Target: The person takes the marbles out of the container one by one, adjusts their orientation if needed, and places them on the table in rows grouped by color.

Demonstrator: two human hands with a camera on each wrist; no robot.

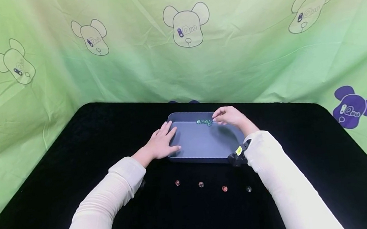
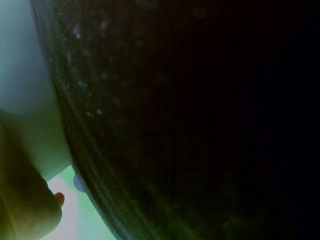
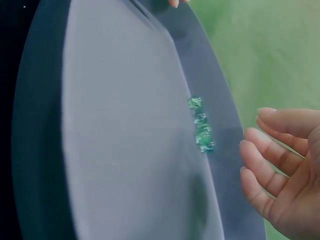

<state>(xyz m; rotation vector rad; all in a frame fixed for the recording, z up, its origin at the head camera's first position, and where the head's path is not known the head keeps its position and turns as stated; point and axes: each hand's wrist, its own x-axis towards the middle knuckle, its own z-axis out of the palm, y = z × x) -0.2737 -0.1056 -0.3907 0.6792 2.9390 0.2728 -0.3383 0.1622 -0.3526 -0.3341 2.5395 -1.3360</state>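
Note:
A shallow grey-blue tray [image 1: 203,142] sits on the black tabletop. Several green glass marbles [image 3: 202,131] are clustered inside it, along the far wall. My left hand [image 1: 160,142] rests at the tray's left side with fingers spread; only part of that hand [image 2: 27,200] shows in the left wrist view. Over the far right part of the tray is my right hand [image 1: 230,117], just right of the marbles. In the right wrist view its fingers are loosely bent, with nothing visible between them and a gap to the marbles.
In front of the tray, several more marbles lie spaced out in a row, among them a reddish one [image 1: 225,189] and a clear one [image 1: 248,189]. A green printed curtain [image 1: 139,74] hangs behind the black table [image 1: 110,122].

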